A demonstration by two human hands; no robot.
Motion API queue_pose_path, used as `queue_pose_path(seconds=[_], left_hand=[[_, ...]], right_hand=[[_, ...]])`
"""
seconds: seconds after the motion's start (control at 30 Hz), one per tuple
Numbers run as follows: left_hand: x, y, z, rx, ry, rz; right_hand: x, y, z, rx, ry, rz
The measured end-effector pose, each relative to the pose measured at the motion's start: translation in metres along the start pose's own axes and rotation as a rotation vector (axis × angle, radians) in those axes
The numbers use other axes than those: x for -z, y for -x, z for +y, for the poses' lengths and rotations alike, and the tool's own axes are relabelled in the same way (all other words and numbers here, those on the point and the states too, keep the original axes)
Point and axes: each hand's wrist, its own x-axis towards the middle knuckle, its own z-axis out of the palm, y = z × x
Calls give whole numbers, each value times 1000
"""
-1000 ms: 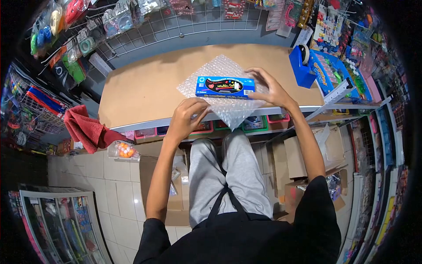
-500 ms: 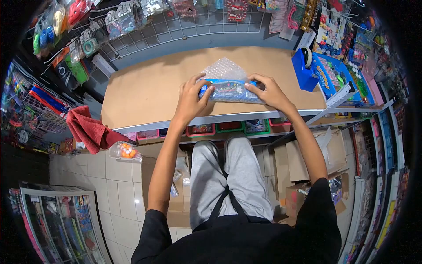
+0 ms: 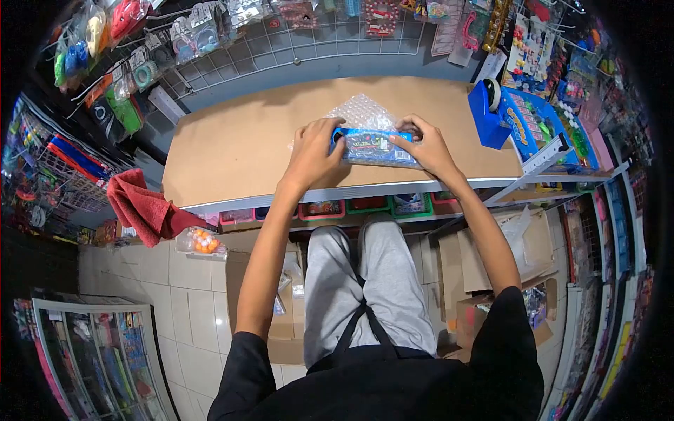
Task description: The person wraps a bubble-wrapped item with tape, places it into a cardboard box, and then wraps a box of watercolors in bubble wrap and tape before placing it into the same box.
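Note:
A flat blue package with a clear front lies over a sheet of bubble wrap near the front edge of the brown tabletop. My left hand grips the left end of the package, fingers bent over its top edge and thumb on its front. At the right end, my right hand holds it with thumb in front and curled fingers behind. Part of the bubble wrap sticks out behind the package, between my two hands.
At the table's right stand a blue tape dispenser and a blue display box. A red cloth hangs at the left corner. Colourful bins sit below the tabletop. Open cardboard boxes are on the floor.
My left hand has shifted slightly right and further over the package's left end, covering more of it. The right hand's fingers are curled more tightly at the other end.

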Motion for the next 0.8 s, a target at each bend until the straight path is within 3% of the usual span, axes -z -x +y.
queue_pose_path(seconds=[0.17,0.27,0.37,0.47,0.57,0.8], left_hand=[[-9,-5,2,-9,-150,-110],[-9,-6,3,-21,-145,-108],[-9,-6,3,-41,-127,-98],[-10,-5,2,-65,-128,-73],[-8,-3,7,-115,-152,-31],[-8,-1,8,-175,-183,19]], right_hand=[[1,0,-24,-73,-2,10],[7,-4,-27,-4,149,-129],[2,-5,-19,237,305,-79],[4,-5,-21,166,421,-180],[2,-13,-15,203,438,-168],[9,-38,-4,136,149,-363]])
